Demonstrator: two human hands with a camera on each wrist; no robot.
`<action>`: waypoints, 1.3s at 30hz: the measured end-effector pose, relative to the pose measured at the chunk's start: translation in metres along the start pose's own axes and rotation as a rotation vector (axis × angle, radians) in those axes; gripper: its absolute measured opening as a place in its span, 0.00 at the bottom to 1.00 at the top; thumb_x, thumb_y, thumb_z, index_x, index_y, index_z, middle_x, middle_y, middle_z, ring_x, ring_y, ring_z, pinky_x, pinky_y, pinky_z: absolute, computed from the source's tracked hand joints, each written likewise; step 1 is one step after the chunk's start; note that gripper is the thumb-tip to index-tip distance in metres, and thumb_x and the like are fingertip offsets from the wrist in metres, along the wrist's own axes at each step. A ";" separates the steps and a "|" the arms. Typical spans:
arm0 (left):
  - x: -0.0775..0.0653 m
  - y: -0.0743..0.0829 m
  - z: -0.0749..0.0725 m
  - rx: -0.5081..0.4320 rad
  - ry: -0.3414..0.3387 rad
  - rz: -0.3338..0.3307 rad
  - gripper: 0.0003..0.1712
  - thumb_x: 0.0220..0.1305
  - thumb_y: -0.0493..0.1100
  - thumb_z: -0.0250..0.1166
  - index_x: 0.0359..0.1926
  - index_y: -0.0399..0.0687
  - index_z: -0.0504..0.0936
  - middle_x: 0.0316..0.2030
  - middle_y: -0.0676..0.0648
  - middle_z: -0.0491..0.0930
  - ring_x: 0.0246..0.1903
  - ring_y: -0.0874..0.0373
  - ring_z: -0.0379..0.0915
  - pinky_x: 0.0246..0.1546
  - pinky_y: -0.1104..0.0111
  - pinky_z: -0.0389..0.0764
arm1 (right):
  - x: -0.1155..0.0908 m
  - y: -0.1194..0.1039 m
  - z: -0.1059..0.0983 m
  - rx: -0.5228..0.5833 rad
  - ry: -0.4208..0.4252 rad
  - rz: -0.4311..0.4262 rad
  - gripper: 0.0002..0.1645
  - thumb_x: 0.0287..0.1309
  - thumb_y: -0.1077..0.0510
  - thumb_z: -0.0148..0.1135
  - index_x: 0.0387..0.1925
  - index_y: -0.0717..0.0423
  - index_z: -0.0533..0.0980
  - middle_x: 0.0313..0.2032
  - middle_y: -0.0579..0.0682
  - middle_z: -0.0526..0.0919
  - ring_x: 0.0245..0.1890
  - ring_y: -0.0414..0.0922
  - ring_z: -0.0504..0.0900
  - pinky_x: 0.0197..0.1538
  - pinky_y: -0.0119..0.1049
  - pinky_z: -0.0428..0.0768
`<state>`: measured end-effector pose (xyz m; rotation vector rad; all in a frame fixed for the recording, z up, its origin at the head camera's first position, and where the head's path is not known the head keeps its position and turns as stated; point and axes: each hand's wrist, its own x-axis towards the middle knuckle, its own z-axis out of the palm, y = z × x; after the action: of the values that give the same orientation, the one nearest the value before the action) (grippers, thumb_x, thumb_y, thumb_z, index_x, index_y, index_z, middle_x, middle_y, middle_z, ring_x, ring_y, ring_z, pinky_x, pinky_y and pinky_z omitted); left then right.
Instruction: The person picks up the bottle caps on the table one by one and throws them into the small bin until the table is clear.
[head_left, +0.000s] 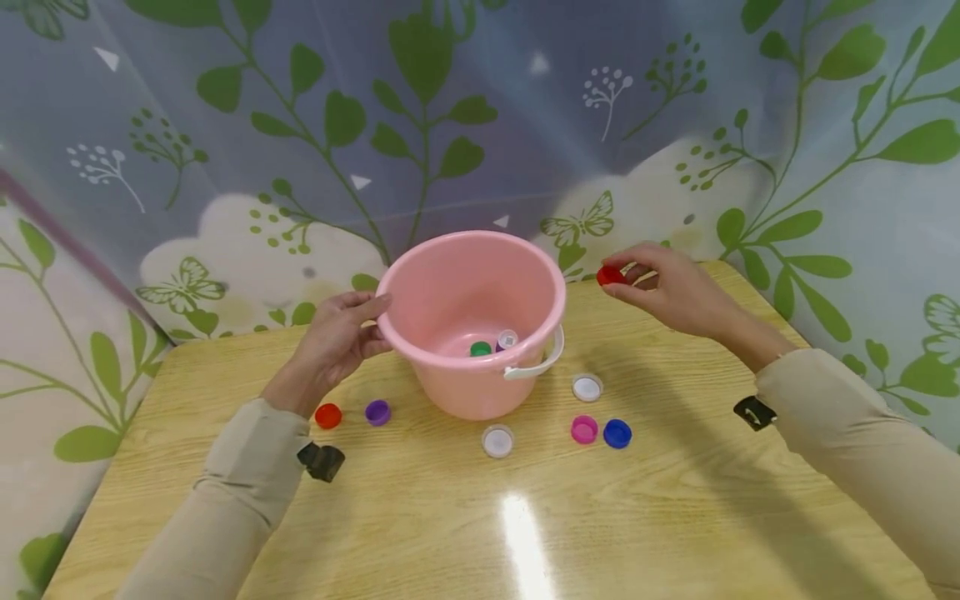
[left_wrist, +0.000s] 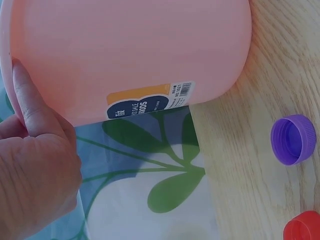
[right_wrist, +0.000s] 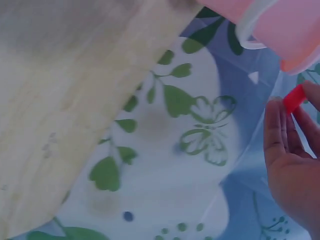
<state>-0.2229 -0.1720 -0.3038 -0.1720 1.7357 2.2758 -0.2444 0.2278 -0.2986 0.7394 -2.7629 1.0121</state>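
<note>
A pink bucket [head_left: 480, 383] with a white handle [head_left: 536, 367] stands upright on the wooden table. My left hand [head_left: 333, 342] grips its rim at the left side, thumb over the edge; the left wrist view shows the same hand [left_wrist: 40, 165] by a sticker [left_wrist: 150, 101] on the bucket wall. To the right of the bucket, raised above the table, my right hand [head_left: 671, 287] pinches a red bottle cap [head_left: 611, 276] between thumb and fingertips. Inside the bucket lie a green cap [head_left: 481, 348] and a white cap [head_left: 507, 338], with a bit of purple beside them.
Left of the bucket are a red cap [head_left: 327, 416] and a purple cap [head_left: 378, 412]. In front and to the right lie two white caps, one nearer [head_left: 498, 441], plus a pink cap [head_left: 584, 429] and a blue cap [head_left: 617, 433]. A leaf-patterned cloth [head_left: 300, 192] hangs behind the table [head_left: 420, 517].
</note>
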 end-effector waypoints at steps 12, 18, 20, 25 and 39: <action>-0.001 -0.002 -0.001 0.006 0.002 0.012 0.21 0.68 0.40 0.60 0.54 0.30 0.66 0.33 0.41 0.75 0.22 0.56 0.78 0.27 0.70 0.85 | 0.055 -0.043 0.008 0.104 0.011 -0.041 0.24 0.62 0.52 0.63 0.57 0.57 0.74 0.49 0.50 0.76 0.45 0.45 0.77 0.48 0.41 0.81; -0.001 -0.002 0.000 0.014 0.005 0.004 0.23 0.69 0.40 0.59 0.56 0.29 0.65 0.35 0.40 0.74 0.22 0.57 0.77 0.28 0.70 0.85 | 0.078 -0.058 0.028 0.066 0.002 -0.136 0.22 0.61 0.53 0.64 0.54 0.58 0.76 0.47 0.50 0.77 0.43 0.45 0.77 0.47 0.38 0.81; -0.001 -0.002 0.000 0.011 0.002 0.007 0.22 0.69 0.40 0.59 0.56 0.29 0.65 0.35 0.39 0.74 0.22 0.56 0.77 0.28 0.70 0.85 | 0.084 -0.060 0.034 0.036 0.004 -0.171 0.22 0.61 0.53 0.65 0.54 0.58 0.76 0.46 0.51 0.77 0.42 0.45 0.77 0.47 0.39 0.81; 0.000 -0.001 -0.001 0.025 0.001 0.013 0.22 0.69 0.40 0.59 0.56 0.29 0.65 0.35 0.40 0.74 0.22 0.57 0.77 0.28 0.71 0.85 | 0.093 -0.059 0.050 -0.030 0.002 -0.200 0.22 0.61 0.53 0.64 0.54 0.57 0.76 0.44 0.50 0.76 0.40 0.44 0.76 0.43 0.37 0.81; 0.003 -0.004 -0.002 -0.014 -0.005 0.013 0.21 0.69 0.40 0.58 0.56 0.29 0.65 0.33 0.41 0.75 0.21 0.56 0.77 0.27 0.70 0.85 | 0.093 -0.054 0.064 -0.087 -0.008 -0.084 0.20 0.60 0.52 0.64 0.53 0.56 0.77 0.44 0.50 0.75 0.42 0.47 0.73 0.47 0.39 0.78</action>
<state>-0.2248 -0.1725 -0.3089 -0.1578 1.7240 2.2959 -0.2960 0.1134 -0.2923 0.8396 -2.7369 0.8691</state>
